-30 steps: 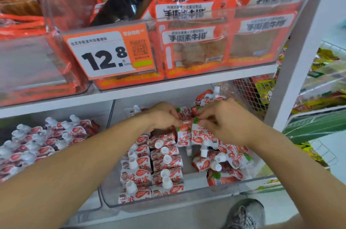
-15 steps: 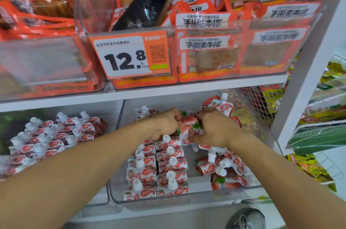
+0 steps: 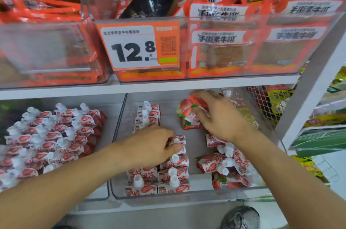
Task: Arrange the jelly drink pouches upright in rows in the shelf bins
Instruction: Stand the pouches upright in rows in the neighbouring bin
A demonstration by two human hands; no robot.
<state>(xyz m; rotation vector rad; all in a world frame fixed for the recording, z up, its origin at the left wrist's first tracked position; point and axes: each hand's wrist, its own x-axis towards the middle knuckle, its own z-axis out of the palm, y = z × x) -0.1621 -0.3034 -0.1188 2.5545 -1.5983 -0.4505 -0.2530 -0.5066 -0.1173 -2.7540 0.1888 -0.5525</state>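
Pouches (image 3: 173, 172) upright in two rows along left side of clear bin (image 3: 187, 194), more heaped loose at its right (image 3: 222, 167). Right hand (image 3: 221, 116) gripping bunched pouches (image 3: 189, 114) near back. Left hand (image 3: 151, 146) curled, seemingly pinching a row pouch (image 3: 178, 141). Neighbouring bin (image 3: 101, 194) packed.

Orange price tag (image 3: 139, 46) on the upper bin reads 12.8 — orange snack packs (image 3: 218, 38) read 手撕素牛排

Light: bright, even, soft shadows under the shelf (image 3: 149, 86)
Glare: pale sheen on clear bin fronts (image 3: 46, 47)
Blur: slight softness overall
Edges: wide-angle bending
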